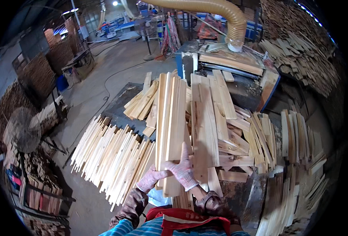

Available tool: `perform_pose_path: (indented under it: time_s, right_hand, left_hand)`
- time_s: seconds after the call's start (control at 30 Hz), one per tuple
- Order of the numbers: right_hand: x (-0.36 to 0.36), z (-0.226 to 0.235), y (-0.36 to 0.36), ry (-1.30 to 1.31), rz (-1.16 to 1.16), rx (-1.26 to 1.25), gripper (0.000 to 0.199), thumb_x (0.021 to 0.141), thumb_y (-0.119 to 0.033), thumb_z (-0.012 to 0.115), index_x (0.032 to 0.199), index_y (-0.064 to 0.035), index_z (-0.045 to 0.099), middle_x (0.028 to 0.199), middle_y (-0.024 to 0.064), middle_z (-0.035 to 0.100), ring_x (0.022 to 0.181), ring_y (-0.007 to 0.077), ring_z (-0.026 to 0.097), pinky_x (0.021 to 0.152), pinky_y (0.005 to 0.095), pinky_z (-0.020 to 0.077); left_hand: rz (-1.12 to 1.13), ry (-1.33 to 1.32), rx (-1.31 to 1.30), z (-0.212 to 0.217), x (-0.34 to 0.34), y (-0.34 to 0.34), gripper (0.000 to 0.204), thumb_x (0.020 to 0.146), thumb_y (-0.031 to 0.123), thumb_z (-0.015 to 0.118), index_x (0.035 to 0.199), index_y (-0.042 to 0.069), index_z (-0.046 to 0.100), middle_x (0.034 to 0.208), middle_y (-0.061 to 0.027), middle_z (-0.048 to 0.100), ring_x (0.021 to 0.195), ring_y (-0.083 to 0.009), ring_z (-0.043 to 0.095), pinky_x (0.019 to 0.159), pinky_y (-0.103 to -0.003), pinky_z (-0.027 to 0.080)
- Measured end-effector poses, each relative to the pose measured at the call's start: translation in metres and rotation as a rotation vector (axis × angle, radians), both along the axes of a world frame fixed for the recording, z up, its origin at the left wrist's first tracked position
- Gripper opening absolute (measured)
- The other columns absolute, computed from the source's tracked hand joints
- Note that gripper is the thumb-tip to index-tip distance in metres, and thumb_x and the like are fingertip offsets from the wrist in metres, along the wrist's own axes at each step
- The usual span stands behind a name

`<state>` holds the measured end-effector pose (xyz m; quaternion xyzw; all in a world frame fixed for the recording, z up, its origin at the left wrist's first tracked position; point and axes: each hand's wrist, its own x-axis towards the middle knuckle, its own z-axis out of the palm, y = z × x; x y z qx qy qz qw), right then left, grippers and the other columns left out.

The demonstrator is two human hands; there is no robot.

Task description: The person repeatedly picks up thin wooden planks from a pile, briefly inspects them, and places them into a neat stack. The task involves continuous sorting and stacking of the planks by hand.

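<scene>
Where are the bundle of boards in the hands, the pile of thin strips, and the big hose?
bundle of boards (pixel 173 118), head view, middle of its top face
pile of thin strips (pixel 111 157), head view, centre of the pile
big hose (pixel 225 10), head view, its curved upper part

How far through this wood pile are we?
Looks done: thin strips lie fanned in a heap at the left. In hand: both hands, left hand and right hand, grip a bundle of boards. Left: a jumbled stack of planks ahead and more slats on the right.
</scene>
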<state>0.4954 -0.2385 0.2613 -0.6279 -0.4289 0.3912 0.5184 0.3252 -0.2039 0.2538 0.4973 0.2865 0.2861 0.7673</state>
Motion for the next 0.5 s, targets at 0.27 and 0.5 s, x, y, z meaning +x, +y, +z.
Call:
perform_pose_path:
  time_s: [0.27,0.5]
  right_hand:
    - [0.053,-0.011,-0.043,1.482,0.284,0.167,0.078,0.074,-0.022,0.072,0.144,-0.001,0.045,0.124,0.0161,0.061,0.1,0.0244,0.062,0.081,0.037,0.0539]
    - [0.064,0.007,-0.062,1.625,0.346,0.242,0.077,0.074,-0.022,0.072,0.142,0.0008,0.045,0.119,0.016,0.062,0.099,0.0264,0.064,0.081,0.038,0.0554]
  left_hand:
    - [0.25,0.431,-0.172,-0.117,-0.093,-0.021,0.05,0.078,0.016,0.082,0.121,0.003,0.06,0.106,-0.0085,0.069,0.096,-0.0217,0.069,0.079,-0.039,0.059]
    - [0.132,0.765,0.165,-0.241,-0.049,-0.119,0.087,0.083,0.035,0.081,0.153,0.01,0.035,0.124,-0.0166,0.068,0.113,-0.0276,0.065,0.097,-0.039,0.05]
